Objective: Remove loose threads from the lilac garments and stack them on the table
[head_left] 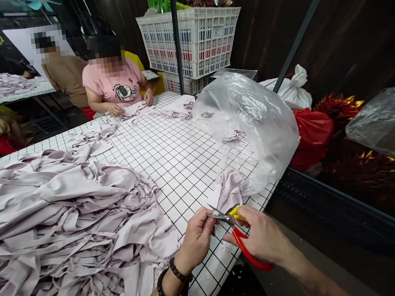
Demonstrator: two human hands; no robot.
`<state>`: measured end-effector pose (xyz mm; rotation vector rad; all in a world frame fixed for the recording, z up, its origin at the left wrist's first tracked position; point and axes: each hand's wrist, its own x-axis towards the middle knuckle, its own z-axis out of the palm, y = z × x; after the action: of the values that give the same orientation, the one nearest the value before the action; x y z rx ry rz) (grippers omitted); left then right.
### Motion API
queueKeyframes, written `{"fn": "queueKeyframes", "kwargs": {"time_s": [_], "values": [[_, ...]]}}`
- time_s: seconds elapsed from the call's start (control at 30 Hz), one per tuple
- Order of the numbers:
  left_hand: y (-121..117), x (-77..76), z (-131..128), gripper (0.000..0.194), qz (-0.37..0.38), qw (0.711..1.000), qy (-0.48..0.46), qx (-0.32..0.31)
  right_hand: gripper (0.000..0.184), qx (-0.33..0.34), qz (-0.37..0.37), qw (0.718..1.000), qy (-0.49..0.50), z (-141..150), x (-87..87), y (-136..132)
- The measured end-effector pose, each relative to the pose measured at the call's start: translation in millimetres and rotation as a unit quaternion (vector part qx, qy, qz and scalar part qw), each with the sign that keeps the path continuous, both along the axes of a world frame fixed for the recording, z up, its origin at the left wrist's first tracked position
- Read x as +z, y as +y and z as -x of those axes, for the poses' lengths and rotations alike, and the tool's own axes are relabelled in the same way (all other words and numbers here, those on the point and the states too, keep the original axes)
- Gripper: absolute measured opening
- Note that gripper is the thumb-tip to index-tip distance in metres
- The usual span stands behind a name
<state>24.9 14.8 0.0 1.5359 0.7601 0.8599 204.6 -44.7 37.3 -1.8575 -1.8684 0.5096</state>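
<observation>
My right hand (263,236) grips scissors (227,218) with one red and one yellow handle. Their blades are apart and point left, at the fingertips of my left hand (197,233). That hand is closed in a pinch on the edge of a pale pinkish-grey fabric piece (229,187), most of which lies just beyond the blades. My fingers hide the exact spot being pinched. On my left a large heap of matching fabric strips (84,231) covers the table. Dark beaded bracelets (169,287) circle my left wrist.
The table (179,145) has a white, black-gridded top. A clear plastic bag (252,121) lies at its right edge. Across from me a person in a pink shirt (119,83) handles fabric. White crates (191,42) stand behind a dark upright pole (176,34). A red bag (310,135) sits right.
</observation>
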Motion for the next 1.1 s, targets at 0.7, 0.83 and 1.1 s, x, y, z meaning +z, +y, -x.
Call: {"fn": "queueKeyframes", "kwargs": {"time_s": [0.7,0.83,1.1], "values": [[1,-0.9,1,0.029,0.069,0.997,-0.028,-0.017,0.03,-0.006,-0.03,0.999,-0.011,1,-18.6,-1],[1,-5.5,6,0.027,0.097,0.993,-0.059,-0.008,0.023,0.002,0.033,0.996,0.085,-19,-13.7,11],[3,-7.8,19,0.026,0.088,0.991,-0.093,0.044,0.022,0.046,-0.003,0.997,0.068,-42,-22.2,122]]}}
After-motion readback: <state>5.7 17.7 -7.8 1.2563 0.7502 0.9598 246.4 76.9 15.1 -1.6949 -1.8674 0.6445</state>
